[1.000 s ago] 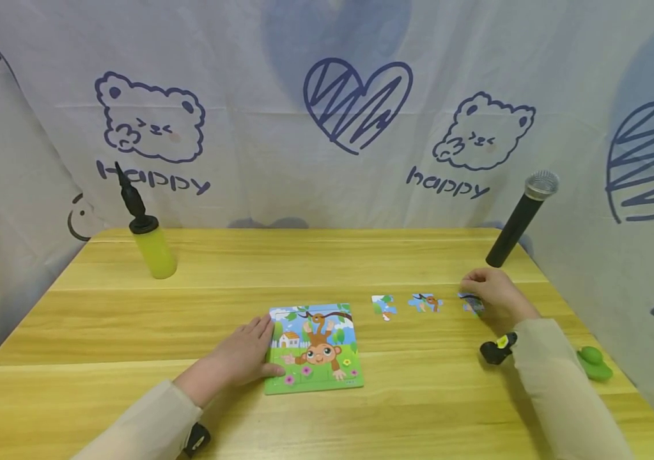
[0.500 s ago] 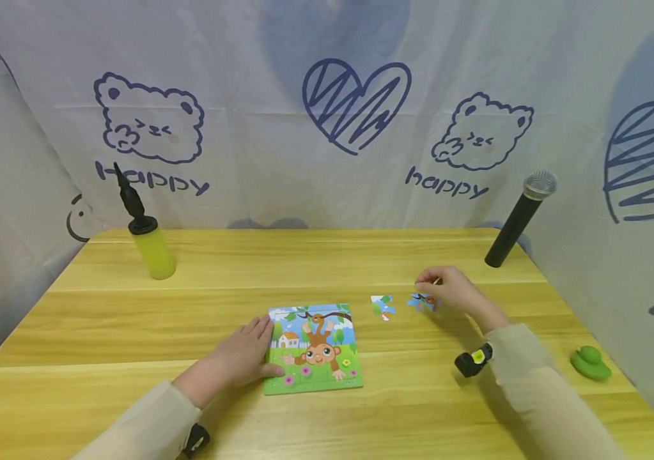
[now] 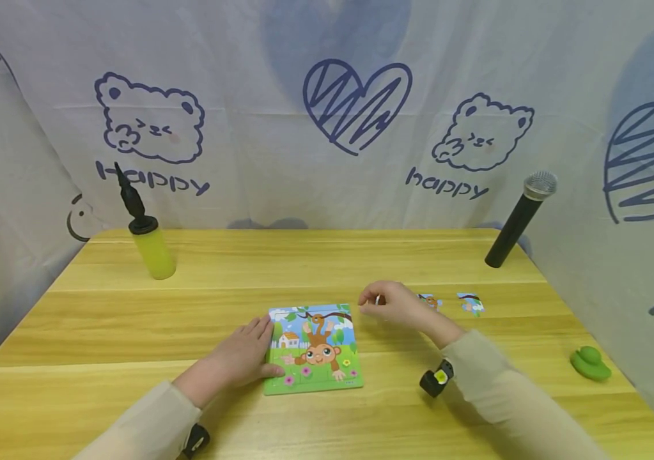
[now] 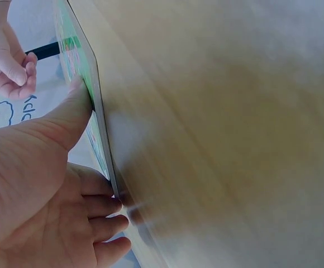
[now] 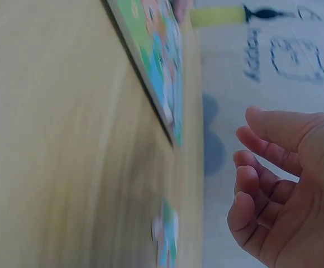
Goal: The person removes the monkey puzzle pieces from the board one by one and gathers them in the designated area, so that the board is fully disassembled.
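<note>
A square monkey jigsaw puzzle (image 3: 318, 348) lies flat on the wooden table. My left hand (image 3: 240, 354) rests at its left edge, fingers straight, with the thumb on the picture; the left wrist view shows the thumb (image 4: 75, 103) over the puzzle's edge. My right hand (image 3: 398, 305) hovers just right of the puzzle, fingers loosely curled and holding nothing. In the right wrist view a loose puzzle piece (image 5: 166, 231) lies on the table below it; in the head view that hand mostly hides this piece. Two more pieces lie farther right, a monkey-tail piece (image 3: 431, 301) and a branch piece (image 3: 470, 303).
A yellow hand pump (image 3: 154, 252) with a black top stands at the back left. A microphone (image 3: 516, 223) stands at the back right. A green toy (image 3: 590, 363) sits near the right edge. A printed cloth (image 3: 280, 160) hangs behind the table (image 3: 188, 396).
My right hand has moved left, from the branch piece past the monkey-tail piece to the piece nearest the puzzle. The left hand and the puzzle have stayed in place.
</note>
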The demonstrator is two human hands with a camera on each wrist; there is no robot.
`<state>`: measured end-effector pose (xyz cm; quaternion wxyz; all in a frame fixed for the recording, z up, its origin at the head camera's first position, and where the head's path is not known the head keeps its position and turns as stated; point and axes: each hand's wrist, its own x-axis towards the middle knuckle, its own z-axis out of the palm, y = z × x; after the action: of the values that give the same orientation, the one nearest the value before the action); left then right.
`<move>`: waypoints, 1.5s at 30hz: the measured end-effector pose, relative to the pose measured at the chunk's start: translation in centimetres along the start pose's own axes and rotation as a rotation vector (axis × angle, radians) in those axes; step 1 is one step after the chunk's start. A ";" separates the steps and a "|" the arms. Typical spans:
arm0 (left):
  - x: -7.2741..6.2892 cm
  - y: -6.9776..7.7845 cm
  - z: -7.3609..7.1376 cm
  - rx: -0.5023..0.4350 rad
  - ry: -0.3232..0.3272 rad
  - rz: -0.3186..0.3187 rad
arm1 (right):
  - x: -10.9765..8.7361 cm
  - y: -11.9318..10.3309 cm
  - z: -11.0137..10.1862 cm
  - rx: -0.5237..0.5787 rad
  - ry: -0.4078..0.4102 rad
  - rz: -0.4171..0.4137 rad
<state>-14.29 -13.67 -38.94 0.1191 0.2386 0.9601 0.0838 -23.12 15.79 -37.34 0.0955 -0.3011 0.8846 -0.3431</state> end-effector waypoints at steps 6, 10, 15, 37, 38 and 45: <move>0.0 0.0 0.1 -0.009 0.001 0.000 | 1.3 -2.1 2.6 -0.012 -0.093 -0.090; 0.0 0.0 0.0 -0.010 -0.002 -0.005 | 2.0 -3.1 4.3 0.002 -0.140 -0.100; 0.2 -0.1 0.1 -0.016 0.008 -0.005 | 2.8 -4.2 5.9 0.033 -0.204 -0.106; 0.3 -0.3 0.3 0.001 0.007 0.007 | 4.8 -6.2 8.9 -0.113 -0.242 0.037; 0.3 -0.3 0.3 0.001 0.007 0.008 | 4.8 -6.2 9.0 -0.112 -0.239 0.042; 0.2 -0.4 0.4 0.009 0.013 0.015 | 4.7 -6.1 9.0 -0.065 -0.212 0.066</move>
<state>-14.56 -13.88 -39.44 0.1114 0.2455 0.9595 0.0820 -20.65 4.47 -39.86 0.1901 -0.3092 0.8897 -0.2771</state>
